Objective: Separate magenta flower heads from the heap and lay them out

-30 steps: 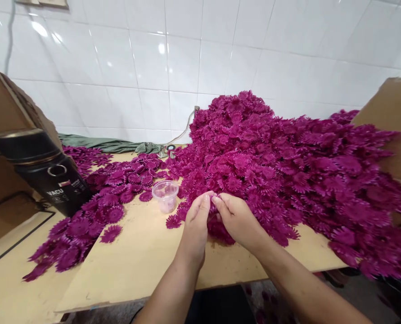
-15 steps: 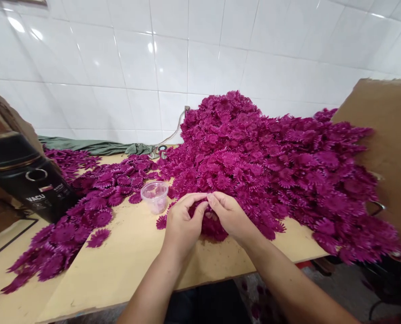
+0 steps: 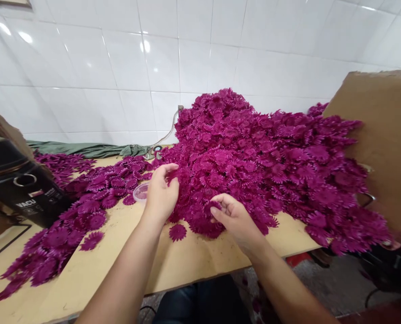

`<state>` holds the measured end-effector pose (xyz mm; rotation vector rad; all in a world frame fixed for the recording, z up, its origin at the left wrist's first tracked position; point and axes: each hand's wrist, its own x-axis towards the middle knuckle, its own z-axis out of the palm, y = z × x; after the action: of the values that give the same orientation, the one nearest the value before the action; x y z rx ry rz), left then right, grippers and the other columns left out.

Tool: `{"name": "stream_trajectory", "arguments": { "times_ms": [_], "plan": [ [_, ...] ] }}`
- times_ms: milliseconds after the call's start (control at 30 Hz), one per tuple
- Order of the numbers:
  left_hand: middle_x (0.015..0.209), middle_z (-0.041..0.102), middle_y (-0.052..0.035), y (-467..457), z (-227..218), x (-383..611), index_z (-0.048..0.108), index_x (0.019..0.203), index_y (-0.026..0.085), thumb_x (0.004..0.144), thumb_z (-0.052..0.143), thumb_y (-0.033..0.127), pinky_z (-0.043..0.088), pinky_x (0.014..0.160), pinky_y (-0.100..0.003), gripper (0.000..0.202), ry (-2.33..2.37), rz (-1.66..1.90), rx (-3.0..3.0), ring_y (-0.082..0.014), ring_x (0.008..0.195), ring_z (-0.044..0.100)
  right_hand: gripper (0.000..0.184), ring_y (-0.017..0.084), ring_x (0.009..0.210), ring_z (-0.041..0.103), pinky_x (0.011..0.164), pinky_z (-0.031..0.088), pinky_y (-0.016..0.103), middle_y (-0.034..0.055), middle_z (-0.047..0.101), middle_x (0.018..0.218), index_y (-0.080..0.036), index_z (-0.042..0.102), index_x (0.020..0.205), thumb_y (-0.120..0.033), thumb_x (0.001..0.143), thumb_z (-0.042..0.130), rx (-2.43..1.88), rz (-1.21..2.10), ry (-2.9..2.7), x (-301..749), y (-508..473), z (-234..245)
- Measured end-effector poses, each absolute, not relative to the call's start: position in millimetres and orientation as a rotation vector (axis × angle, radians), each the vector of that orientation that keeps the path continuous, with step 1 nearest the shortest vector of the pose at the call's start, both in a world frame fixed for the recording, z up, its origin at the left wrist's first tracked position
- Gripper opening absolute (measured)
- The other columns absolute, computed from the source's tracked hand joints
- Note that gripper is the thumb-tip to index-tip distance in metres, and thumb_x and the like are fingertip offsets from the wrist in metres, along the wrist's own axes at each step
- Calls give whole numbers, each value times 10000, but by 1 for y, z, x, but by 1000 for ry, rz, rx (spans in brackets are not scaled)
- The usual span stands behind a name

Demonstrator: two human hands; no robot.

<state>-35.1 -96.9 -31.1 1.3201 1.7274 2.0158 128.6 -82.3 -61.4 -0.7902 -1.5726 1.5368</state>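
A tall heap of magenta flower heads (image 3: 227, 153) covers the middle of the table. At its left edge my left hand (image 3: 163, 191) hovers with thumb and fingertips apart and nothing visible between them. It partly covers a small clear plastic cup (image 3: 140, 192). Low at the heap's front, my right hand (image 3: 232, 216) has its fingers and thumb closed on a magenta flower head (image 3: 213, 208). One loose flower head (image 3: 177, 232) lies on the tabletop between my arms.
More flower heads (image 3: 95, 193) spread across the left side of the table (image 3: 119, 265). A black vacuum flask (image 3: 28, 193) leans at the left. Green cloth (image 3: 85, 147) lies along the tiled wall. A cardboard sheet (image 3: 379, 153) borders the heap on the right.
My hands were together at the fingertips and have moved apart. The left went up and left in front of the cup; the right went slightly down to the heap's front. The view shifted slightly.
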Motion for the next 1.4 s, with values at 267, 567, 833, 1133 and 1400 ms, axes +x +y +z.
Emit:
{"name": "stream_trajectory", "arguments": {
  "times_ms": [267, 567, 833, 1133, 1400],
  "plan": [
    [990, 629, -80, -114, -47, -7, 613, 957, 164, 773, 460, 231, 411, 914, -361, 249, 1822, 1740, 1664, -205, 967, 570, 183, 97, 559, 426, 569, 375, 247, -30, 475, 597, -161, 516, 697, -342, 680, 541, -787, 1452, -1627, 129, -75, -66],
    [992, 683, -58, -133, -61, 19, 638, 990, 194, 728, 569, 266, 462, 857, -338, 280, 1613, 1452, 1651, -201, 924, 617, 327, 86, 506, 319, 485, 289, 237, -52, 333, 531, -191, 384, 562, -455, 740, 461, -881, 1239, -1670, 129, -72, -70],
    [778, 709, -30, -129, -52, 13, 674, 751, 197, 706, 552, 265, 474, 698, -300, 146, 1747, 1474, 1572, -183, 711, 627, 280, 119, 618, 427, 579, 363, 254, -15, 441, 622, -186, 426, 633, -406, 798, 374, -791, 1257, -1759, 127, -82, -66],
    [599, 577, 7, -103, -46, -6, 510, 718, 188, 732, 479, 286, 460, 643, -290, 104, 1784, 1937, 1190, -151, 603, 567, 183, 104, 581, 372, 542, 327, 239, -31, 397, 613, -185, 412, 657, -314, 785, 436, -835, 1276, -1755, 131, -112, -78],
    [1146, 544, -107, -103, -50, -22, 590, 943, 163, 647, 487, 103, 341, 996, -401, 320, 2034, 1775, 1617, -234, 1125, 479, 155, 133, 744, 523, 708, 416, 267, 10, 575, 775, -178, 564, 825, -254, 690, 549, -755, 1400, -1507, 143, -96, -74]
  ]
}}
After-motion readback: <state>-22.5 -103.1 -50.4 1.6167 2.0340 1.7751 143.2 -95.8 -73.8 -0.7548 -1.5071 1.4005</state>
